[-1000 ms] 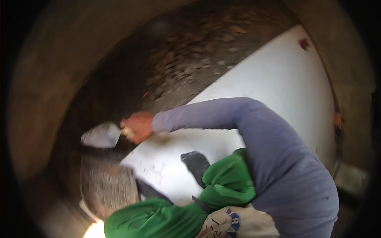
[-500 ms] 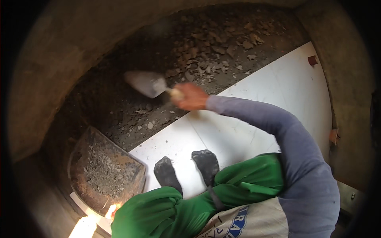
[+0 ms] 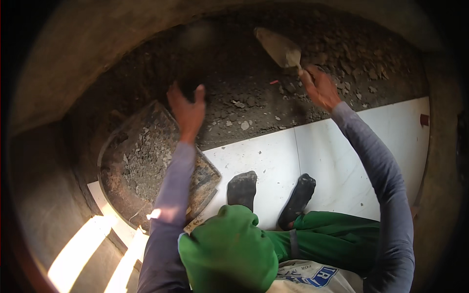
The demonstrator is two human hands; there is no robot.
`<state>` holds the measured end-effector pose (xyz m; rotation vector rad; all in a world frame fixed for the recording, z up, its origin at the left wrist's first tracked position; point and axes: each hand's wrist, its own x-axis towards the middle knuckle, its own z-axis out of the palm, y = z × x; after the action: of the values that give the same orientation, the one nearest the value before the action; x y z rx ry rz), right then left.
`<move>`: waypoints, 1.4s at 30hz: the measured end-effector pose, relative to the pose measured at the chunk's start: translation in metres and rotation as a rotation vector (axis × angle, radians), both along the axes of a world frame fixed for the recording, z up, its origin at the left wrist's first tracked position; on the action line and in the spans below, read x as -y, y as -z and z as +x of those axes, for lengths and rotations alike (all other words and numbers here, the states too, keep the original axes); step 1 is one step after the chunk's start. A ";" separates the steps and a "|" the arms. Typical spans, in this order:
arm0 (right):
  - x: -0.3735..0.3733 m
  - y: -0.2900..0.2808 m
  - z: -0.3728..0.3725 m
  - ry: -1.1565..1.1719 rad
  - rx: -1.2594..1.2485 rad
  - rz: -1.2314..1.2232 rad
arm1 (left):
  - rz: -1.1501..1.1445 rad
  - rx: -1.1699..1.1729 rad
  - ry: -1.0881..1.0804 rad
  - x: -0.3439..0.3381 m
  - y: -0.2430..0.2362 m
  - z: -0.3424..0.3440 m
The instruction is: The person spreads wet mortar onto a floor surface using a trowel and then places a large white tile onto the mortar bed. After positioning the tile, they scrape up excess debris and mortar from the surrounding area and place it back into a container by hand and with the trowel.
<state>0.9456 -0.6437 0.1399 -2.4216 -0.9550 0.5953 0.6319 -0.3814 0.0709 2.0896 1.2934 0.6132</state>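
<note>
We're crouched on the white floor tiles (image 3: 337,161), both dusty feet (image 3: 271,195) planted on them, and the rubble bed (image 3: 254,97) of dirt and broken chips lies right in front of us. The right hand (image 3: 320,88) is wrapped closed round the handle of the trowel (image 3: 279,48), the blade pointing up and away to the far side of the rubble. A second ago that blade hung low and far left; half a second ago it was nearer the middle; now it has swung across to the upper right, so we read this as a fresh reach into the debris rather than a dump.

And here's the newcomer: the left hand (image 3: 188,110) has come into view, fingers spread and holding nothing, hovering above the dark dirt just past the far corner of the metal pan (image 3: 127,195). The pan sits on the floor at our left, beside the tile edge, with a shallow heap of grey rubble (image 3: 146,161) in it. It has slid more fully into view as our head turned. We judge that scooping into the pan is mid-course, with plenty of loose rubble left along the tile edge.
</note>
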 end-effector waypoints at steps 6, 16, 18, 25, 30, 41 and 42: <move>-0.092 0.061 -0.011 -0.040 0.122 0.054 | 0.045 -0.081 -0.312 0.016 0.051 0.089; -0.096 0.011 -0.012 -0.242 0.351 -0.133 | 0.289 0.022 -0.344 -0.005 0.070 0.079; -0.070 0.000 0.051 -0.187 0.437 -0.136 | 0.262 0.100 -0.305 -0.011 0.052 0.075; 0.142 -0.048 0.260 0.228 0.604 -0.463 | 0.270 0.188 0.245 -0.017 -0.057 0.146; 0.311 0.025 0.325 0.811 0.572 -0.489 | 0.389 -0.018 0.674 -0.034 -0.075 0.185; 0.249 0.075 0.270 0.662 0.344 -0.302 | 0.189 -0.382 0.833 0.044 -0.158 0.283; 0.257 0.069 0.267 0.577 0.331 -0.263 | 0.195 -0.390 0.839 0.051 -0.160 0.288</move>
<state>1.2121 -0.9010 0.0704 -2.9079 -0.2551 0.1155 0.9199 -0.4326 0.2313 2.7167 0.4213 -0.0500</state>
